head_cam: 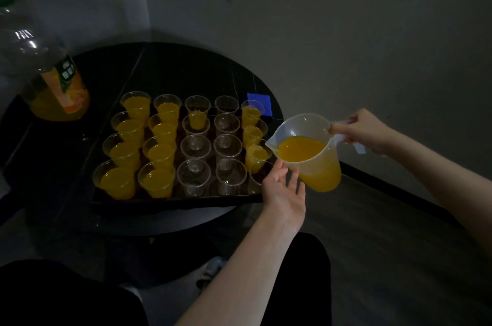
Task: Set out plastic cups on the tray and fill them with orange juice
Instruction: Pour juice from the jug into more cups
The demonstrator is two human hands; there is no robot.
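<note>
R hand (364, 130) grips jug (310, 151) handle | L hand (286, 190) open, holds nothing | spout points left at near-right empty cup (257, 175), just beside

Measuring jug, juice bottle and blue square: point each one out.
measuring jug (316, 166), head view, on its translucent side wall.
juice bottle (62, 86), head view, on its label.
blue square (262, 102), head view, on its flat top face.

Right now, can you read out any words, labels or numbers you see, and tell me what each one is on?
Large clear plastic juice bottle: green and orange label with pale characters, too blurred to read.
Translucent plastic measuring jug: no readable markings.
Blue square patch on the dark round table: no text.
Nothing else carries writing.
</note>
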